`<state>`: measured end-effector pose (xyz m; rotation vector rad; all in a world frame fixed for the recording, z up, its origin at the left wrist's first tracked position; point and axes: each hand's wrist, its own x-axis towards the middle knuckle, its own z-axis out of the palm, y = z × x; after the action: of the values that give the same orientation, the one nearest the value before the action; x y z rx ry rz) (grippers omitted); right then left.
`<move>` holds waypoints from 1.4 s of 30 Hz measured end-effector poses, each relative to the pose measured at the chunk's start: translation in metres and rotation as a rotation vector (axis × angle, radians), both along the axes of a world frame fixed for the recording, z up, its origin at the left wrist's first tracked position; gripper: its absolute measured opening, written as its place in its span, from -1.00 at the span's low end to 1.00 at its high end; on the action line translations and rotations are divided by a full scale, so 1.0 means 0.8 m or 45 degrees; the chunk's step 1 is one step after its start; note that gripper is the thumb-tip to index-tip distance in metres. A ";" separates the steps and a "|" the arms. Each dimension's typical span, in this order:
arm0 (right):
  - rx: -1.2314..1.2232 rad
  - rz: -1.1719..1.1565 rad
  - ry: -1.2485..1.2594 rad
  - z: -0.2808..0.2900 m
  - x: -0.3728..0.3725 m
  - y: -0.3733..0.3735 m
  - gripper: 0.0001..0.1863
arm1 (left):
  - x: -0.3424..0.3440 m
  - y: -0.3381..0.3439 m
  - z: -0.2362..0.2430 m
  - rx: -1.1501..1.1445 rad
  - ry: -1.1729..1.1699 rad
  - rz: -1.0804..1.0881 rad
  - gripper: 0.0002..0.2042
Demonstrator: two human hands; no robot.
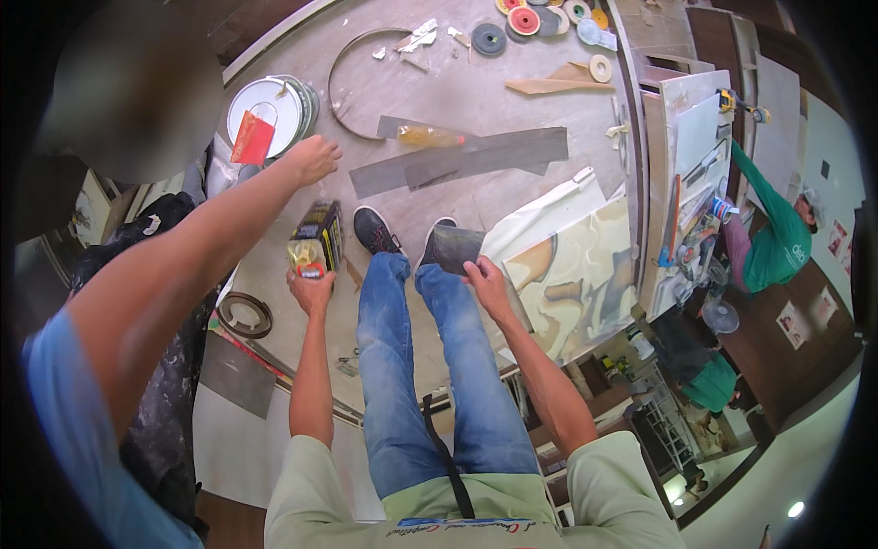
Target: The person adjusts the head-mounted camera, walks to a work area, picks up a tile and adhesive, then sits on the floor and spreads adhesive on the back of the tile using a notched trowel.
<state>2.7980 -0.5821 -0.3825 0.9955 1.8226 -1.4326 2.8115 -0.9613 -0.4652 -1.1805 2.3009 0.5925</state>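
My left hand (312,291) grips a yellow and black can (316,240) from below, holding it up over the floor. My right hand (487,285) pinches the lower edge of a dark grey sheet (453,248), likely sandpaper, above my right shoe. My legs in blue jeans (430,366) and my dark shoes (375,229) stand between the two hands. Another person's bare arm (183,265) in a blue sleeve reaches in from the left, its hand (313,157) closed just above the can.
On the floor lie long grey strips (476,156), a bottle of amber liquid (428,136), a white bucket (265,105) with a red bag, a curved metal band (340,73), several grinding discs (526,18) and a marbled slab (572,265). A person in green (773,242) works at right.
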 end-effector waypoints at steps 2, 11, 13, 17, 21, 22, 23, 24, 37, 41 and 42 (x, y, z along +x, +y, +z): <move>0.005 -0.043 0.034 0.015 0.014 0.018 -0.70 | 0.027 0.000 0.031 0.064 0.040 0.042 0.01; 0.079 -0.148 0.089 0.123 0.103 0.162 -0.68 | 0.113 0.034 0.256 0.007 -0.173 -0.175 0.03; 0.148 -0.221 0.005 0.159 0.118 0.196 -0.68 | 0.125 0.047 0.309 -0.038 -0.277 -0.188 0.01; 0.207 -0.327 0.164 0.230 0.133 0.260 -0.64 | 0.133 0.063 0.387 0.038 -0.330 -0.255 -0.01; 0.350 -0.266 0.259 0.285 0.138 0.303 -0.65 | 0.118 0.076 0.440 0.095 -0.300 -0.302 -0.02; 0.392 -0.247 0.271 0.296 0.138 0.310 -0.65 | 0.108 0.082 0.450 0.088 -0.295 -0.298 -0.02; 0.383 -0.277 0.287 0.304 0.137 0.314 -0.67 | 0.096 0.088 0.459 0.068 -0.270 -0.342 -0.02; 0.366 -0.318 0.277 0.312 0.135 0.317 -0.68 | 0.083 0.095 0.467 0.046 -0.282 -0.374 -0.03; 0.205 -0.625 0.384 0.279 0.050 0.319 -0.78 | -0.184 0.188 0.466 0.076 -0.136 -0.650 0.06; 0.227 -0.653 0.233 0.286 -0.006 0.348 -0.78 | -0.303 0.213 0.465 0.119 -0.157 -0.641 0.10; 0.213 -0.721 0.041 0.295 -0.014 0.353 -0.78 | -0.334 0.217 0.466 0.111 -0.208 -0.617 0.11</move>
<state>2.7866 -0.2998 -0.1461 1.6804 1.7836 -1.6318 2.5443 -0.7878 -0.0921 -0.5714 2.2757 0.3920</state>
